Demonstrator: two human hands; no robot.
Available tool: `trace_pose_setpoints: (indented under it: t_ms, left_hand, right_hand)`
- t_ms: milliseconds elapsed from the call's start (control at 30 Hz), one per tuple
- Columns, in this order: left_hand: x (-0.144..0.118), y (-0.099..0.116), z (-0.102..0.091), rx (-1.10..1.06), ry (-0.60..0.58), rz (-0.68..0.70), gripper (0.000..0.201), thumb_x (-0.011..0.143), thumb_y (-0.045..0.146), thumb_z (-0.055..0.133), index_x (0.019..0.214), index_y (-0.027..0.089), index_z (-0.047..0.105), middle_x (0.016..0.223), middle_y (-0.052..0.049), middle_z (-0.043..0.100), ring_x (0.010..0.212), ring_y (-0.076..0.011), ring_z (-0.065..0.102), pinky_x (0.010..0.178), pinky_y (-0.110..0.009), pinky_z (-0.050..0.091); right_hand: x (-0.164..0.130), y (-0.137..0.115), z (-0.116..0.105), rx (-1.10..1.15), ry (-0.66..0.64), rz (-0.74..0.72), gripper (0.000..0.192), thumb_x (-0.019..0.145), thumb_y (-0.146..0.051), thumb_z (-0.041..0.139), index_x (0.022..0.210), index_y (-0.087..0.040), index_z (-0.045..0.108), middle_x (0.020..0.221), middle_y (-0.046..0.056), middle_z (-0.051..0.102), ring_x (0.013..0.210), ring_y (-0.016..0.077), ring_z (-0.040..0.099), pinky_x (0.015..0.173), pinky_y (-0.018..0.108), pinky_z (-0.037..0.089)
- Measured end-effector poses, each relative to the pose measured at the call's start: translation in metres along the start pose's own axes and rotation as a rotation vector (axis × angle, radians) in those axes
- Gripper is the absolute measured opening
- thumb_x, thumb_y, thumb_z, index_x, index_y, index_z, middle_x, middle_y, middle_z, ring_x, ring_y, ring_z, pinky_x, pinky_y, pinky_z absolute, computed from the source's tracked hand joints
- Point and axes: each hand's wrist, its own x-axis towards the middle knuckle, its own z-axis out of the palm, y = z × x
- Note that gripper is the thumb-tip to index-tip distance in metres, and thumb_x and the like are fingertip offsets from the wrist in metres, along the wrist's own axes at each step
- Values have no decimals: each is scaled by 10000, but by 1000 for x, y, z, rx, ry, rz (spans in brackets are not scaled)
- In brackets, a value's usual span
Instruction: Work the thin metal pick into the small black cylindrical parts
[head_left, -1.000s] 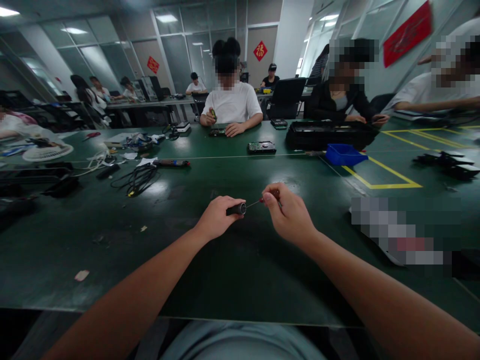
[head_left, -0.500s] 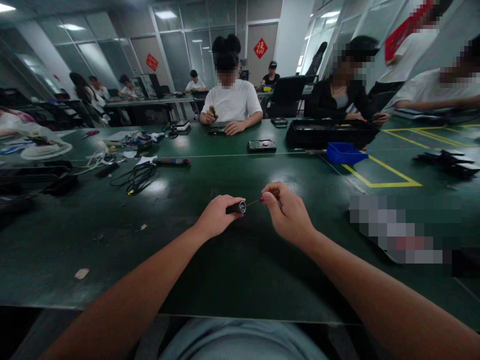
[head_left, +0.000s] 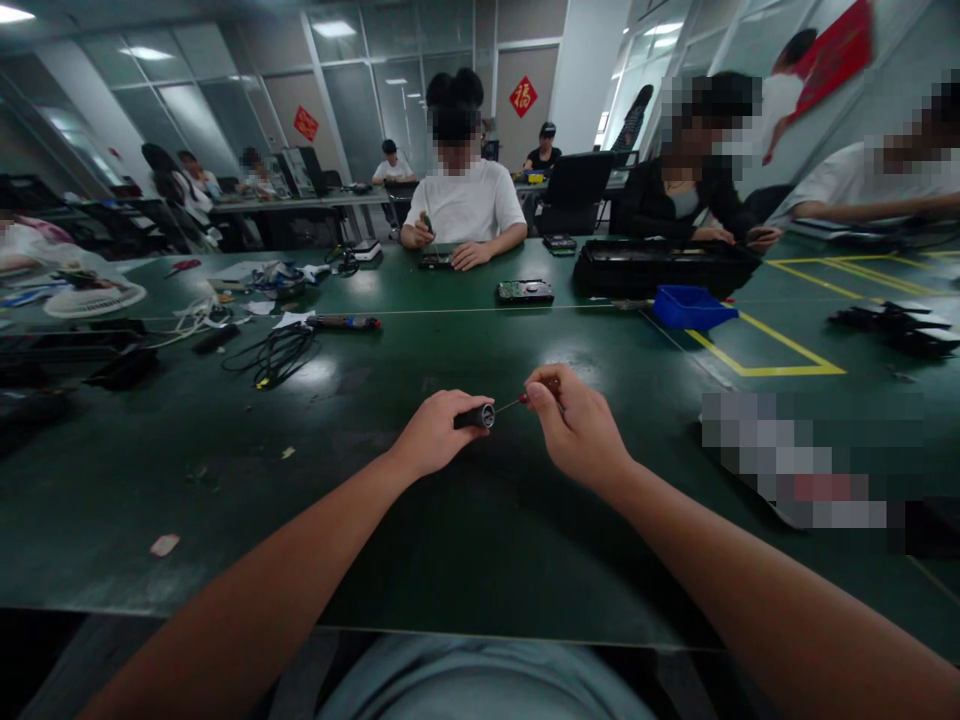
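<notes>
My left hand [head_left: 436, 432] is closed around a short black cylindrical handle [head_left: 475, 416] with a silvery end facing right. My right hand [head_left: 577, 428] pinches a small screwdriver with a reddish grip [head_left: 551, 387]; its thin metal shaft [head_left: 507, 406] points left into the end of the black handle. Both hands hover just above the green table [head_left: 465, 530] near its middle, a few centimetres apart.
A circuit board [head_left: 523, 292], a blue bin [head_left: 691, 306], a long black tray [head_left: 660, 268] and black cables [head_left: 274, 354] lie farther back. A person in a white shirt [head_left: 466, 205] sits opposite; others sit at right. Yellow tape lines [head_left: 780, 345] mark the right side.
Almost nothing differs; my hands hold the same pose, shifted a hair to the right in view. People at the right have moved slightly.
</notes>
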Motion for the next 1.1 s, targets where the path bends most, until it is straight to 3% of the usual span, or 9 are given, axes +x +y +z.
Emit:
trace_pose_setpoints:
  t_ms: [667,833,1100]
  left_hand:
    - [0,-3,1,5,-10,-42,406,821,226,738,1218,277,671,1107,-29,684,1048,-221,610,970,-392,450]
    - [0,-1,0,4,-21,-50,402,820,230,737,1215,272,671,1109,-30,683,1046,-220,613,968,-397,456]
    - [0,2,-1,-67,53,-85,312,827,204,715,1135,226,670,1152,-44,663,1068,-220,608,980,-394,472]
  right_hand:
    - [-1,-2,0,-81,46,-21,160,993,-308,431,977,-192,541,807,58,673,722,196,653,662,316,449]
    - [-1,-3,-1,-77,-4,-28,158,992,-305,429,982,-190,537,803,58,669,725,200,653,665,322,450]
    - [0,-1,-1,-85,33,2,172,993,-321,431,977,-194,546,808,57,673,728,203,651,667,327,447]
